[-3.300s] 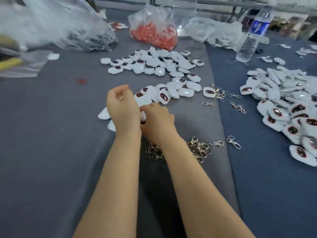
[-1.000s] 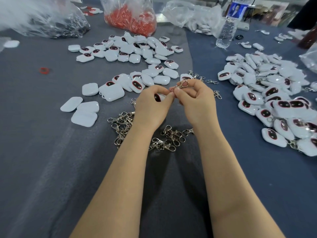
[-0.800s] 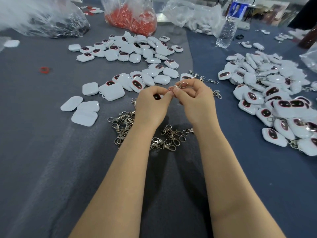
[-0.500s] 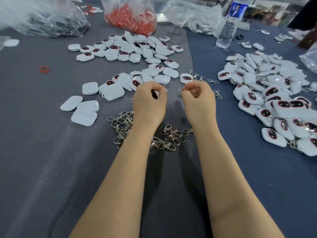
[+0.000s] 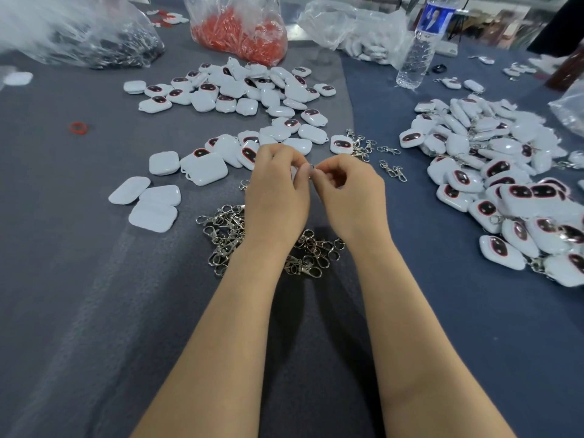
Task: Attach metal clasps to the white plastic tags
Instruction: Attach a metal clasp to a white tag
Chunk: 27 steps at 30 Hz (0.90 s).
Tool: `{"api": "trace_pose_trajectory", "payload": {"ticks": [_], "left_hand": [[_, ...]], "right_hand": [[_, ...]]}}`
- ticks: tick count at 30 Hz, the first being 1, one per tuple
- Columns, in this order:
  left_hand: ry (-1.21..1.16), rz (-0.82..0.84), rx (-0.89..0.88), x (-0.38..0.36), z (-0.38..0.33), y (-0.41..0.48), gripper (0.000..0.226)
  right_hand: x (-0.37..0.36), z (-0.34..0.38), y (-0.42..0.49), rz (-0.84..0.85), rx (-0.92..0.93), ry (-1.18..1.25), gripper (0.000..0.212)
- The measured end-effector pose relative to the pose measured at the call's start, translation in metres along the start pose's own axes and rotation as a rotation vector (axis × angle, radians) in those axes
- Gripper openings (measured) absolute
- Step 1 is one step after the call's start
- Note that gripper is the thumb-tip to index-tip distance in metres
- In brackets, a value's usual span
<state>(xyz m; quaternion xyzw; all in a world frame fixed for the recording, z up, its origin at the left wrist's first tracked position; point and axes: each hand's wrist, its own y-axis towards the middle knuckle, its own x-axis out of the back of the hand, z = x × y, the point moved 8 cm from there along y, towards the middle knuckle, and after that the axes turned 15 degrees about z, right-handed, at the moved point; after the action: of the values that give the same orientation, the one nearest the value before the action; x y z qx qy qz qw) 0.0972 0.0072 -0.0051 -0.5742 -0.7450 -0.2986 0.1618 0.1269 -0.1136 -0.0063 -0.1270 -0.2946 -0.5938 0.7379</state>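
Two bare forearms reach up from the bottom edge at 6 o'clock over a dark grey cloth-covered table (image 5: 79,311). Just beyond the wrists lies a loose pile of metal clasps (image 5: 227,235), silver swivel hooks tangled together, partly hidden under the arms.

Near the centre, the left hand (image 5: 278,197) and the right hand (image 5: 354,197) meet fingertip to fingertip. Both are curled closed in a narrow pinch around one small metal clasp ring (image 5: 311,167) showing between them. Whether a tag is tucked inside the left hand cannot be told.

At 9 o'clock from the hands, three plain white plastic tags (image 5: 151,203) lie face down, touching one another. Just beyond the hands at 12 o'clock, a wide scatter of white plastic tags with dark red-rimmed oval windows (image 5: 252,93) spreads across the cloth. At 3 o'clock a dense heap of tags with clasps fitted (image 5: 505,184) covers the right side. Between that heap and the hands, a few stray clasps (image 5: 392,169) lie apart.

At 10 o'clock sits a small red ring (image 5: 78,128). Farthest away, a clear bag of dark parts (image 5: 104,42) sits at 11 o'clock, a bag of red pieces (image 5: 240,33) at 12, another clear bag (image 5: 354,33) beside it, and an upright plastic water bottle (image 5: 420,49) at 1 o'clock.
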Motion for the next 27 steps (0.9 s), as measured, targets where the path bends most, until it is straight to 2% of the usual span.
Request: {"api": "trace_pose_trajectory", "payload": {"ticks": [5, 11, 27], "left_hand": [[-0.021, 0.032, -0.019, -0.0023, -0.0025, 0.0, 0.015], [-0.082, 0.032, 0.001, -0.0005, 0.0013, 0.0012, 0.005], [-0.037, 0.007, -0.012, -0.0011, -0.0009, 0.0008, 0.007]], "right_hand": [[-0.0001, 0.0049, -0.0004, -0.005, 0.048, 0.027, 0.007], [0.0056, -0.0013, 0.0012, -0.036, 0.01, 0.159, 0.012], [0.0032, 0.0055, -0.0027, -0.04, 0.06, 0.151, 0.013]]}}
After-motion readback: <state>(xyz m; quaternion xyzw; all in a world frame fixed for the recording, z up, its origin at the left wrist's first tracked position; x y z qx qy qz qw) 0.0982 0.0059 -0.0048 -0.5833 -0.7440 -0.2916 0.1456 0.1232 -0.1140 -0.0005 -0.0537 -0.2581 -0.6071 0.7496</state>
